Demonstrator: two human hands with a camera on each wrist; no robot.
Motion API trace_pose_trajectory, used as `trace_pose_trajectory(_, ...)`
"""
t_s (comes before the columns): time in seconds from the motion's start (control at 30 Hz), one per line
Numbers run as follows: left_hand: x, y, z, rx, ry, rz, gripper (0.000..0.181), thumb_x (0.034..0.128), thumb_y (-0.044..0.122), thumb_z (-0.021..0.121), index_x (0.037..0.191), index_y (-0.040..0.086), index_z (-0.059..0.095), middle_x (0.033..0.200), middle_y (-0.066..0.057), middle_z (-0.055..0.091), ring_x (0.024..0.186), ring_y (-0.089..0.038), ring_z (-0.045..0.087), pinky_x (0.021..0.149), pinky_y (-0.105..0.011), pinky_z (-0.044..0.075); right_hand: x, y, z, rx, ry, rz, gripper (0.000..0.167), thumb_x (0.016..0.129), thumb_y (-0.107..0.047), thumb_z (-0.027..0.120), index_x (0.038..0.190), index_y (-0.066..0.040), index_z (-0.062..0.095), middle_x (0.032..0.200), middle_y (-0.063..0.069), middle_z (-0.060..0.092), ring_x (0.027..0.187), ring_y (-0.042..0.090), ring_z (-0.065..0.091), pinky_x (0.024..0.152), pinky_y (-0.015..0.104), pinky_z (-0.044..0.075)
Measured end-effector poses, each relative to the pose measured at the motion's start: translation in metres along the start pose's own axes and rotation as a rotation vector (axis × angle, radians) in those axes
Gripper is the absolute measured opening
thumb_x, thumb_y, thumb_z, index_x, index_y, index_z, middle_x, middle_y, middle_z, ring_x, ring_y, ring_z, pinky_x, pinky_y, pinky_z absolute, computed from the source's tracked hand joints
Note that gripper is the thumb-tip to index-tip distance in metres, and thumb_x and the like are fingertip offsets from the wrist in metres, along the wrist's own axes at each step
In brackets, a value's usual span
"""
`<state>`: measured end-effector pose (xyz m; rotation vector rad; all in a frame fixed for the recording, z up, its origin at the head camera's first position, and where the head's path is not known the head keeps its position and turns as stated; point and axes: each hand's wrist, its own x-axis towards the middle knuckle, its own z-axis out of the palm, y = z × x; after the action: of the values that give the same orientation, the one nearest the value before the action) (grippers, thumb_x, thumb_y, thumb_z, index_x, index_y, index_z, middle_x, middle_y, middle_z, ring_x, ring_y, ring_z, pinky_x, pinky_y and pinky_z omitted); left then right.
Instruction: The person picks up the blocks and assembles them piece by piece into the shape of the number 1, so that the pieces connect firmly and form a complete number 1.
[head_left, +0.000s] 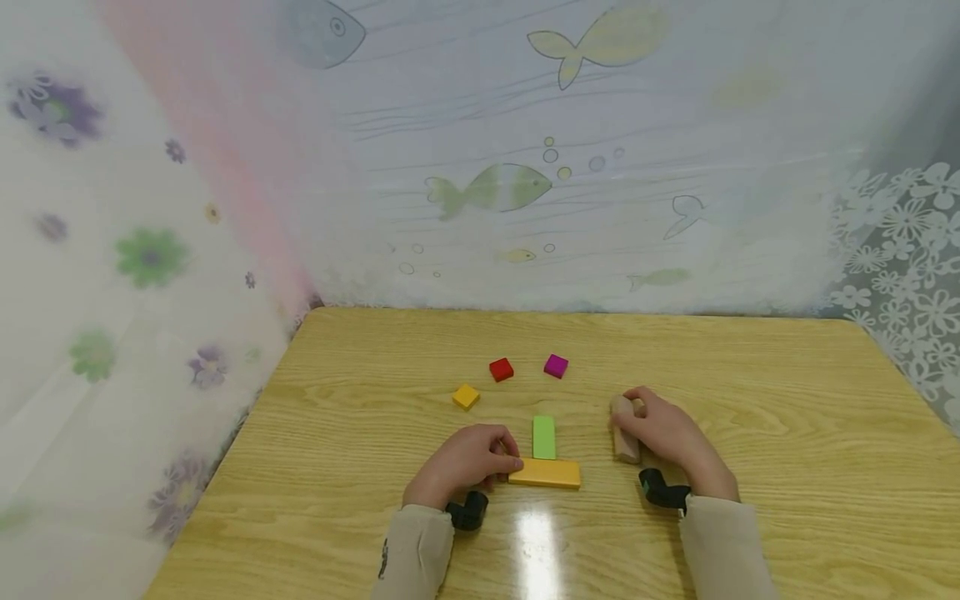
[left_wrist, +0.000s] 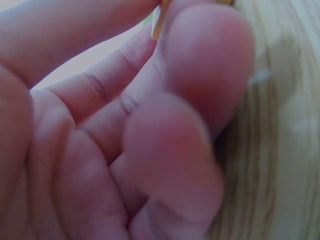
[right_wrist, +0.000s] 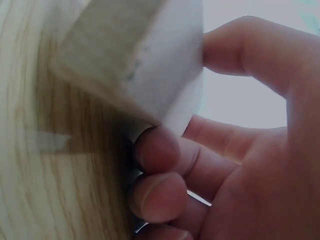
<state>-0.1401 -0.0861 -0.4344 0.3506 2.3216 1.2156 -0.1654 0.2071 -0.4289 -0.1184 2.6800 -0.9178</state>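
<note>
A long yellow-orange block [head_left: 545, 473] lies flat on the table, its left end pinched between the thumb and fingers of my left hand [head_left: 468, 457]. Only a corner of that block [left_wrist: 159, 22] shows past the fingers in the left wrist view. A light green block [head_left: 543, 437] stands lengthwise behind it, its near end at the long block's far edge. To the right, my right hand [head_left: 670, 427] grips a plain wooden block [head_left: 625, 433]. From the right wrist, this wooden block [right_wrist: 135, 60] appears tilted, with the thumb on one side and fingers beneath.
Farther back on the wood-grain table [head_left: 375, 350] are three small square blocks: a red one [head_left: 502, 369], a purple one [head_left: 556, 366] and a yellow one [head_left: 466, 397]. A fish-patterned curtain [head_left: 480, 283] hangs along the far table edge.
</note>
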Motion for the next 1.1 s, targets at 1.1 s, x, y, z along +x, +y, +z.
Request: trace_pose_trajectory(1.1, 0.006, -0.004, 0.000, -0.013, -0.027, -0.001, 0.014, 0.0818, 0.029, 0.065, 0.083, 0.016, 0.059, 0.068, -0.001, 0.060, 0.053, -0.017, 0.055, 0.051, -0.031, 0.048, 0.033, -0.027, 0.029, 0.105, -0.007, -0.120, 0.058, 0.085, -0.053, 0.049, 0.132, -0.017, 0.046, 0.124, 0.009, 0.051, 0.105, 0.025, 0.049, 0.087, 0.046, 0.037)
